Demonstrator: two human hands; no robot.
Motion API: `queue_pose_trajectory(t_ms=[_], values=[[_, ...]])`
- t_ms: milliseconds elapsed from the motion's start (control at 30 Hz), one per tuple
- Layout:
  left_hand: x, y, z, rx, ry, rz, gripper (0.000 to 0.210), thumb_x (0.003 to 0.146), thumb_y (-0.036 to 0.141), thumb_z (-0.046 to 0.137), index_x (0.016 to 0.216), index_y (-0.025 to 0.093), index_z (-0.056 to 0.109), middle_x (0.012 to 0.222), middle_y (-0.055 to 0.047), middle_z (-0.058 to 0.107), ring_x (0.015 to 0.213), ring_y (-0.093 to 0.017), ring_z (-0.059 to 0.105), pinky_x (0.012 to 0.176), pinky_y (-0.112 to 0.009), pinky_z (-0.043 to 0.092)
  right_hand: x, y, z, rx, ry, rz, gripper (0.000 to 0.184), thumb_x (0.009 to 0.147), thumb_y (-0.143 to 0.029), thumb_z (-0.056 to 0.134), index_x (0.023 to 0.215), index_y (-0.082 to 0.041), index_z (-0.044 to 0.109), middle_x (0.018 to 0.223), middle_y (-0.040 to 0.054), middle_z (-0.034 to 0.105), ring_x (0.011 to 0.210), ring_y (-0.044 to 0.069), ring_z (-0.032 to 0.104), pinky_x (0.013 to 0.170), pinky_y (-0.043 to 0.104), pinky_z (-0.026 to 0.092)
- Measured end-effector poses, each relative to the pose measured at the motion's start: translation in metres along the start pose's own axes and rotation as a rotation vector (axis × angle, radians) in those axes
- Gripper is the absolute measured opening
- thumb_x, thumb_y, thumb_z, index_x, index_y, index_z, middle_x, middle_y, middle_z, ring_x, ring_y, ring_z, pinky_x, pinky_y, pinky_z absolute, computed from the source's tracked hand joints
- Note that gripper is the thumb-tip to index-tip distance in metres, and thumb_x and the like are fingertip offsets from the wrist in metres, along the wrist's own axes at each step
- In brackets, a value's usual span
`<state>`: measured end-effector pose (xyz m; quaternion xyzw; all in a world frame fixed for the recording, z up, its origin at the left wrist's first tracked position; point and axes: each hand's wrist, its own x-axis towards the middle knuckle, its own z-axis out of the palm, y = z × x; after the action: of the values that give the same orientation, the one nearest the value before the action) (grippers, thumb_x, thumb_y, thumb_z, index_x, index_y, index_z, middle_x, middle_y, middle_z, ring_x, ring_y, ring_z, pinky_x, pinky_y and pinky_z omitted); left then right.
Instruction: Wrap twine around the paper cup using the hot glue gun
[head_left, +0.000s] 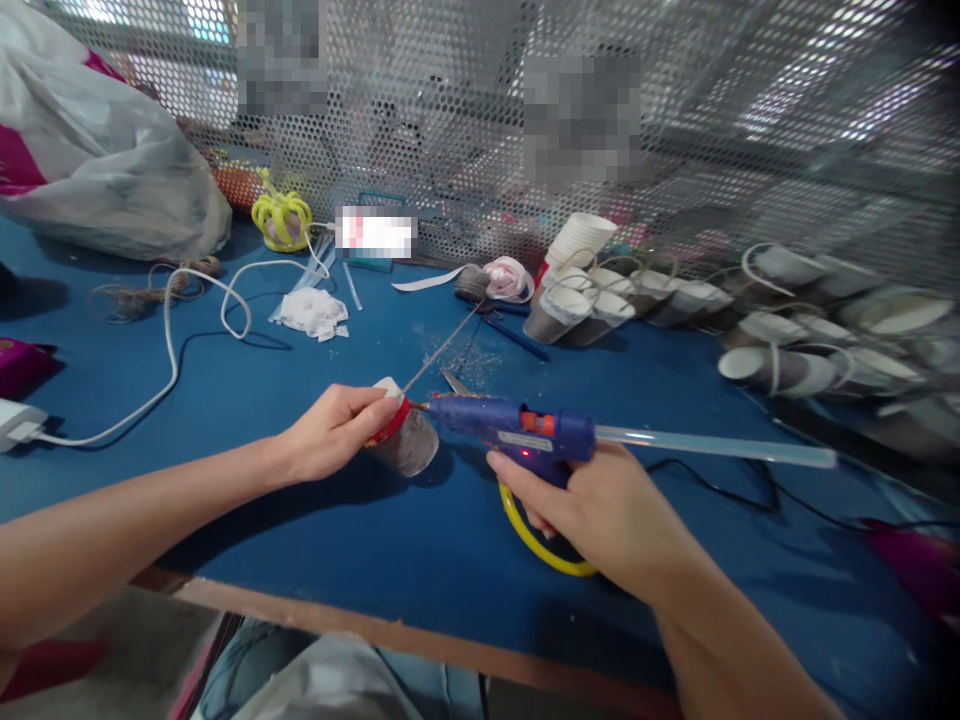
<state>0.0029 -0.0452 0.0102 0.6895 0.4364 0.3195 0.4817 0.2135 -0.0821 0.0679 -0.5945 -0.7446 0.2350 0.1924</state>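
My left hand (341,430) is closed on a small paper cup (409,447), tilted over the table, with a red band round it and a greyish wrap. From the cup a thin cord (446,350) runs taut to a dark ball of twine (472,284) further back. My right hand (577,500) is wrapped round the handle of a blue hot glue gun (510,425), whose small red light is lit. Its nozzle meets the cup at the red band. A clear glue stick (720,445) sticks out behind the gun. Scissors with yellow handles (536,545) lie partly under my right hand.
Stacked and wrapped cups (577,300) with cord handles line the back right. A pink ribbon roll (508,279), a blue pen (517,338), white scraps (311,312) and a yellow crown-shaped piece (283,217) lie behind. A white cable (171,350) crosses the left side; a plastic bag (112,150) stands there.
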Motion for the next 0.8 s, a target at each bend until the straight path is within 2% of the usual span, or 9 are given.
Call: queue_pose_trajectory(t_ms=[200, 367, 567, 800], values=[[0.0003, -0.0012, 0.0006, 0.026, -0.002, 0.01, 0.041, 0.082, 0.042, 0.032, 0.07, 0.009, 0.054, 0.057, 0.001, 0.043, 0.055, -0.009, 0.039, 0.053, -0.02, 0.036, 0.0026, -0.0002, -0.0016, 0.076, -0.039, 0.039, 0.04, 0.072, -0.034, 0.051, 0.036, -0.022, 0.039, 0.035, -0.0036, 0.049, 0.035, 0.009, 0.049, 0.044, 0.02, 0.043], [0.0003, 0.0, -0.0008, 0.029, 0.002, 0.005, 0.042, 0.082, 0.041, 0.033, 0.072, 0.008, 0.056, 0.057, 0.001, 0.044, 0.055, -0.009, 0.04, 0.053, -0.021, 0.037, 0.001, -0.0004, -0.0029, 0.091, -0.068, 0.088, 0.039, 0.071, -0.034, 0.051, 0.036, -0.022, 0.038, 0.034, -0.0036, 0.047, 0.033, 0.01, 0.047, 0.041, 0.021, 0.041], [-0.0004, -0.0012, -0.0008, 0.014, -0.003, 0.007, 0.041, 0.082, 0.041, 0.033, 0.073, 0.008, 0.056, 0.057, 0.001, 0.045, 0.055, -0.009, 0.042, 0.054, -0.021, 0.038, 0.0018, 0.0006, -0.0032, 0.088, -0.054, 0.06, 0.039, 0.072, -0.034, 0.051, 0.036, -0.021, 0.039, 0.034, -0.0038, 0.047, 0.034, 0.009, 0.047, 0.043, 0.02, 0.042], [-0.0007, 0.0, 0.0007, 0.019, 0.006, 0.006, 0.041, 0.082, 0.041, 0.033, 0.071, 0.009, 0.056, 0.056, 0.001, 0.048, 0.054, -0.009, 0.043, 0.053, -0.021, 0.038, 0.0004, -0.0011, -0.0065, 0.104, -0.091, 0.096, 0.04, 0.071, -0.036, 0.051, 0.035, -0.021, 0.038, 0.033, -0.0041, 0.046, 0.033, 0.009, 0.046, 0.04, 0.02, 0.041]])
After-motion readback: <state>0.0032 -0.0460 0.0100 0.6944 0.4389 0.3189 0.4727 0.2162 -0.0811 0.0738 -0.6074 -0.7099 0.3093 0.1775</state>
